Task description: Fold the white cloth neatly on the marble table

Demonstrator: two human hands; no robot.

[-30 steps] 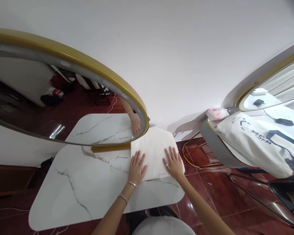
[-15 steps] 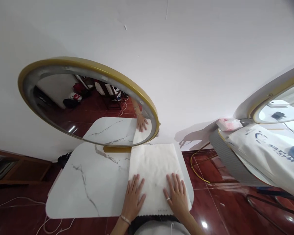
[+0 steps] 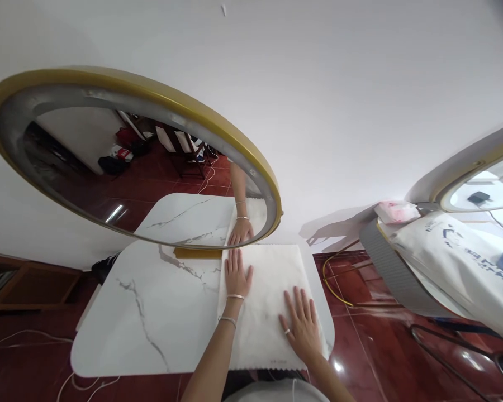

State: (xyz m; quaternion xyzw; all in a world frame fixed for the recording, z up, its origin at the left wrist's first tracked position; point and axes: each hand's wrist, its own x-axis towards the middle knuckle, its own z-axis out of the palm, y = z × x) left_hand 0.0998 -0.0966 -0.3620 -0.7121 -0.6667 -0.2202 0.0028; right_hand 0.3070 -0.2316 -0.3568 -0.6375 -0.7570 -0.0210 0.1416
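A white cloth [image 3: 266, 285] with scalloped edges lies flat on the right part of a white marble-patterned table [image 3: 151, 312]. My left hand [image 3: 238, 276] rests on the cloth's far left part, just below the mirror's rim, its fingers pointing away from me. Two bracelets circle that wrist. Nearer to me, my right hand [image 3: 302, 324] lies on the cloth's right side with its fingers spread and a ring on one finger. Neither hand grips anything. Small faint print shows at the cloth's near edge.
A large gold-rimmed oval mirror [image 3: 218, 131] stands at the table's back, reflecting the room and a hand. To the right, another table holds a tissue pack [image 3: 397, 212], a printed white bag [image 3: 456, 251] and a second mirror [image 3: 486, 190]. Cables [image 3: 29, 333] lie on the floor at left.
My left hand has slid away from me along the cloth's left side, up to the mirror. My right hand has stayed nearly in place. The camera view has shifted, and the mirror looks larger.
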